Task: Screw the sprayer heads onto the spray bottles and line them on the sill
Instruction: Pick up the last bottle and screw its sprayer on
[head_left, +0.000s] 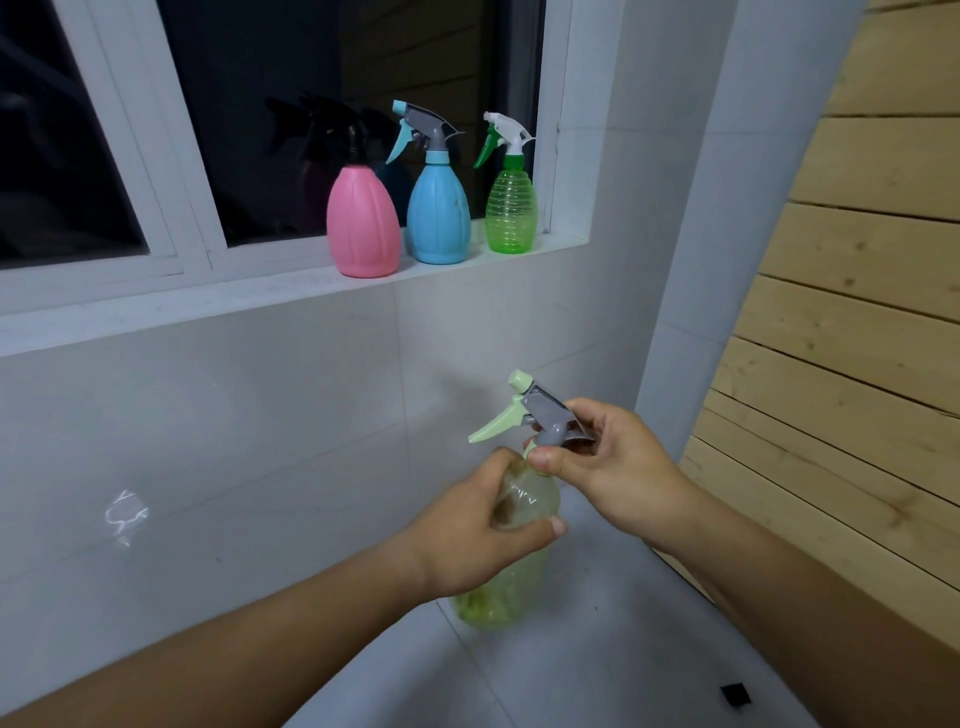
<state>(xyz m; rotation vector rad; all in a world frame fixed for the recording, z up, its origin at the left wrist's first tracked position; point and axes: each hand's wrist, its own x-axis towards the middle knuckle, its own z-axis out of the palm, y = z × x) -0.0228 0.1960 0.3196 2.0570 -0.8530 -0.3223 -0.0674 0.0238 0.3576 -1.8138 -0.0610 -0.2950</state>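
Held low before the tiled wall: translucent yellow-green plastic bottle (511, 525), body clasped by left hand (467, 535), grey-and-mint trigger sprayer head (540, 418) pinched at its collar by right hand (618, 467). Best kept upright, threads square, turned until snug. On white sill (208, 301): pink (363, 223), blue (438, 213), green ribbed (510, 210) bottles standing capped, free room leftward.

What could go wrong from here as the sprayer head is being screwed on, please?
1. The left hand dents the soft translucent yellow-green bottle; squeezing may tilt the neck so the threads cross.
2. The right hand grips the grey and pale-green sprayer head high, so the collar may stay loose.
3. The white window sill looks narrow; placing the bottle could topple the pink egg-shaped spray bottle.
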